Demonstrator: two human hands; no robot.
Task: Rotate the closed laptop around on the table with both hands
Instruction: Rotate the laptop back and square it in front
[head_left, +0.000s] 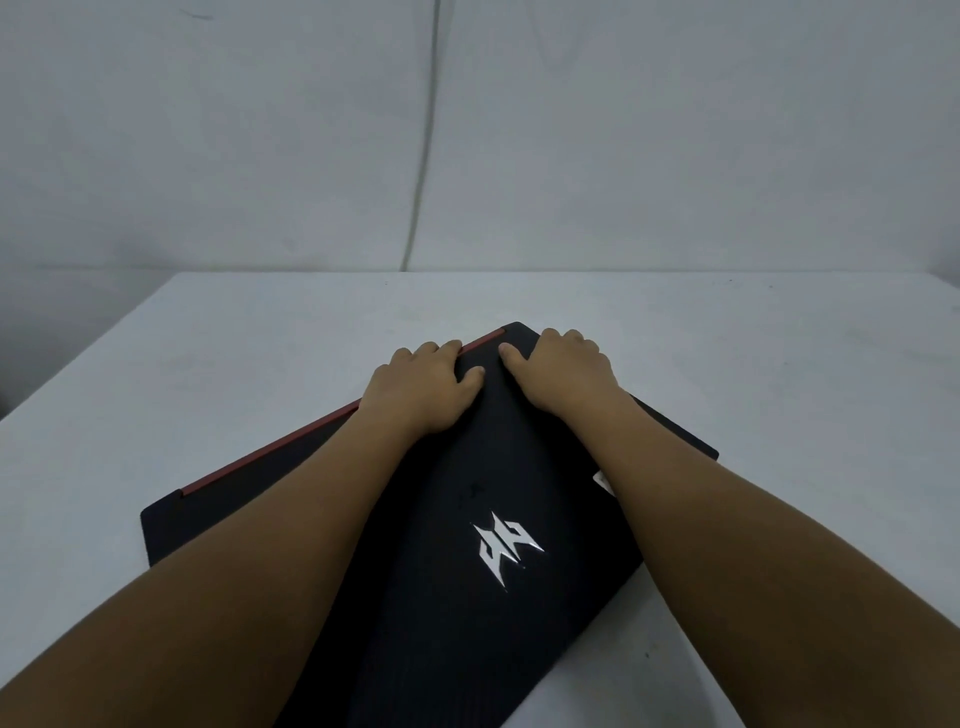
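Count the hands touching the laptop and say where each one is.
2. The left hand grips the laptop on its red-trimmed far edge; the right hand rests beside it at the far corner.

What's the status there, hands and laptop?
Left hand and right hand both gripping the far corner. Closed laptop flat on table, lying diagonal. Nothing in the way.

Dim, flat, bluish light, soft shadows, perhaps slight wide-angle bending at the edges.
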